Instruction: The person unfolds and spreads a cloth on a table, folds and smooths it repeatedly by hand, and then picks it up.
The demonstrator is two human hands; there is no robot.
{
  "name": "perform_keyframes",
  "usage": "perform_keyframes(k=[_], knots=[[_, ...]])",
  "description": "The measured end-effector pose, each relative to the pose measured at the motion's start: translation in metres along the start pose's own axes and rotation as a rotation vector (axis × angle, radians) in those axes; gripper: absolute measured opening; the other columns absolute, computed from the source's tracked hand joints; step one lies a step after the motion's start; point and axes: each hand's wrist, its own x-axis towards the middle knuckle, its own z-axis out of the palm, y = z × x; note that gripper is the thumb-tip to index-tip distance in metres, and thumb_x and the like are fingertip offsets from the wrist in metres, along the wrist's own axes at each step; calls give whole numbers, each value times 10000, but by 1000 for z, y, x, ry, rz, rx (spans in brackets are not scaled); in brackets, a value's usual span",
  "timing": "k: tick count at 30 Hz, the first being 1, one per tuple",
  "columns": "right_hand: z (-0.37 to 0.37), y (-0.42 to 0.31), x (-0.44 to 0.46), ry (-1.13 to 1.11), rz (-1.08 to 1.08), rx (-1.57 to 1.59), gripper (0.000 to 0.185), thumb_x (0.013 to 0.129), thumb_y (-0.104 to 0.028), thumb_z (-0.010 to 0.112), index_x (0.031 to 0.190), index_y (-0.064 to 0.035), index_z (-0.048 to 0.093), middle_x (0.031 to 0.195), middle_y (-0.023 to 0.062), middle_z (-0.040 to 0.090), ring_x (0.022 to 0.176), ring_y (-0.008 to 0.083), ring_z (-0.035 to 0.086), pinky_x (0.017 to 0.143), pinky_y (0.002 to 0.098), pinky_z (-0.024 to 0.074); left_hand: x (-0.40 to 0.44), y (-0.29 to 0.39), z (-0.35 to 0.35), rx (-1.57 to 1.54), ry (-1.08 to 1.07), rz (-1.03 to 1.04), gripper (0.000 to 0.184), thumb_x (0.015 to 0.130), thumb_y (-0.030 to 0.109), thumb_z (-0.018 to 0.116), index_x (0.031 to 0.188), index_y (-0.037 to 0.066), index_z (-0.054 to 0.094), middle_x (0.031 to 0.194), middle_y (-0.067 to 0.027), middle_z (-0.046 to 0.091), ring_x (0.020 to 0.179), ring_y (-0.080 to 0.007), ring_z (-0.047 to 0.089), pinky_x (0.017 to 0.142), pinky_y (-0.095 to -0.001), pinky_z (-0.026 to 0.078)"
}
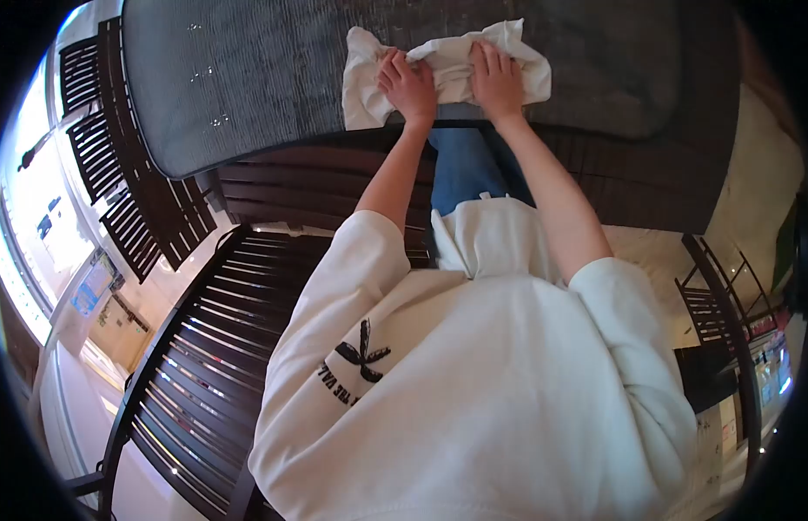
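Observation:
A crumpled white cloth [447, 71] lies spread on the dark table [282, 78], close to the edge nearest my body. On the left part of the cloth rests my left hand [408, 87], its fingers bent and pressing into the folds. My right hand [497, 80] lies on the right part, palm down, with its fingers stretched forward over the fabric. Both hands touch the cloth, and their palms are hidden from view. The table surface shows small shiny spots to the left of the cloth.
A slatted dark bench [221, 347] stands behind and to the left of my body. More slatted chairs [96, 156] are beyond the table's left end. Another dark chair [721, 304] is at the right. The table's near edge runs just in front of my legs.

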Motion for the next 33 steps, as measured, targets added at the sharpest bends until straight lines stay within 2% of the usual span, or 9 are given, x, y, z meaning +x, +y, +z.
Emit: perform_keyframes(k=[4,9,10,13,14,17,24,30,33], knots=[[-7,-7,-7,-52,77,50,480,759,-220,587,1210,-82,498,1218,47,490,1133,223,459,884,377,391,-1,1,6,-26,-60,-93,344,743,171,596,1058,76,494,1172,-94,491,1112,-341,421,918,-471,316],[3,12,11,-30,-37,83,474,746,-189,591,1186,-52,480,1194,85,483,1067,244,471,856,396,380,11,4,7,-55,-168,-220,280,760,119,562,1028,70,496,1174,-133,457,1128,-357,382,927,-497,276],[4,13,10,-29,-74,111,444,746,-189,591,1154,-50,488,1158,92,495,1050,249,476,850,397,376,18,0,12,-50,-79,-99,260,777,138,554,1020,67,493,1137,-146,449,1092,-367,386,893,-503,282],[15,26,55,-87,-155,218,377,717,-206,615,1056,-76,511,1072,69,510,1015,234,486,820,392,380,57,-4,31,26,-115,-62,246,788,171,556,1001,66,493,1072,-148,461,1023,-364,406,854,-492,298],[23,31,72,34,-207,269,325,702,-207,626,984,-88,516,998,57,512,946,228,496,771,387,383,72,-12,43,55,-105,7,250,786,203,562,984,66,493,1006,-141,474,970,-352,419,824,-487,304],[33,36,97,-8,-200,240,319,694,-214,632,969,-96,522,1002,50,519,936,222,506,765,376,385,107,-22,62,29,-109,172,268,760,225,582,964,74,496,969,-126,489,955,-332,436,827,-473,313],[36,32,97,-62,-131,230,328,686,-240,632,972,-119,524,1008,35,528,942,212,511,761,377,386,110,-20,65,93,-143,125,280,731,245,601,935,81,504,948,-115,496,964,-314,453,824,-468,326],[32,34,99,-88,-143,202,335,687,-241,626,984,-125,523,1010,31,522,944,217,510,766,385,389,107,-21,62,94,-196,105,307,751,258,608,974,73,505,985,-112,491,1006,-324,421,870,-473,290],[35,33,99,-49,-158,213,344,691,-240,621,998,-124,517,1005,32,519,942,218,509,761,380,393,112,-14,56,75,-101,175,292,753,271,589,938,60,508,965,-124,500,968,-330,444,851,-473,322]])
